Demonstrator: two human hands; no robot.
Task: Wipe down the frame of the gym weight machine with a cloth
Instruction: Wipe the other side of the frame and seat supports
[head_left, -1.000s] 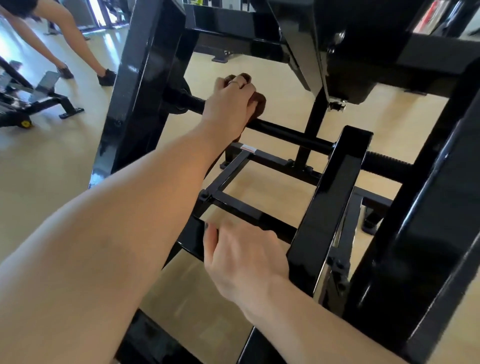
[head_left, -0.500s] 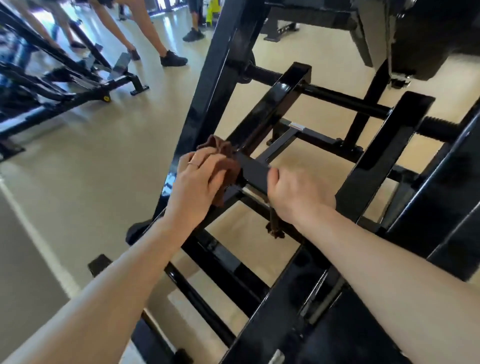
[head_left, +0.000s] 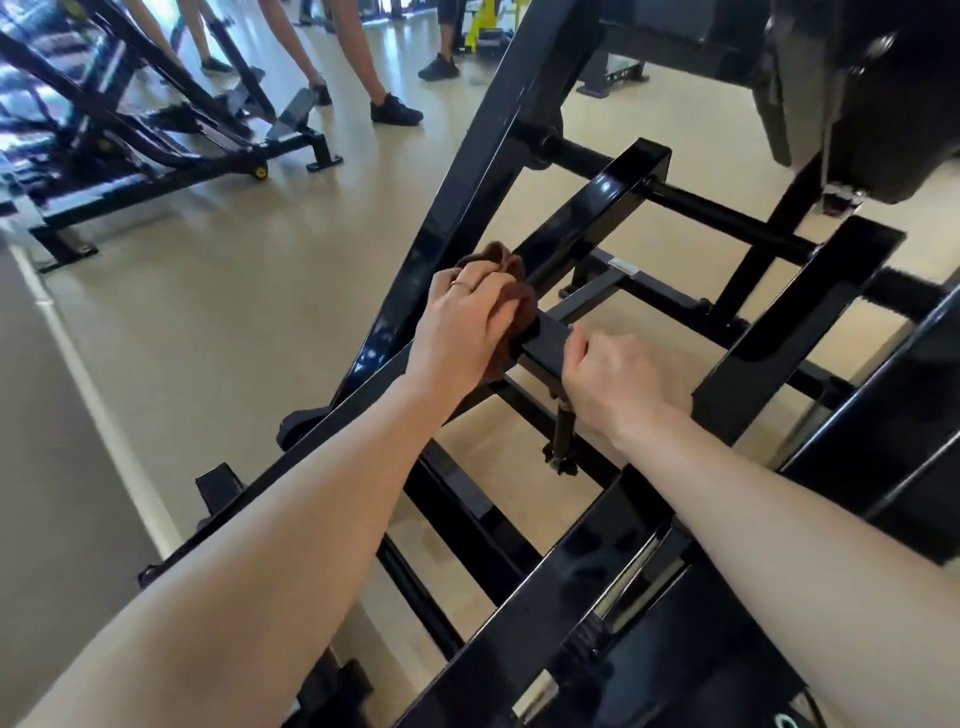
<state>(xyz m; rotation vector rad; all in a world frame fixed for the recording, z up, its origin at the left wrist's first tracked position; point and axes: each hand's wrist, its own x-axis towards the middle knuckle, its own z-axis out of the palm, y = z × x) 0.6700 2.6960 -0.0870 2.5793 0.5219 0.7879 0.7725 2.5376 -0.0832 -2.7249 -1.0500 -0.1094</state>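
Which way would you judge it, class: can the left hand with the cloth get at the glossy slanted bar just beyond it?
Probably yes. The left hand holds the brown cloth right at the foot of the slanted bar, and nothing lies between them.

Beige gym floor (head_left: 249, 291) carries the black machine frame (head_left: 467, 171)

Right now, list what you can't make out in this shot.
- Head view: the cloth is mostly covered by the left hand, so its contact with the crossbar is hidden.
- The right hand curls over the crossbar; its fingertips are out of sight.
- The frame runs off the top edge.
- The white label is too small to read.
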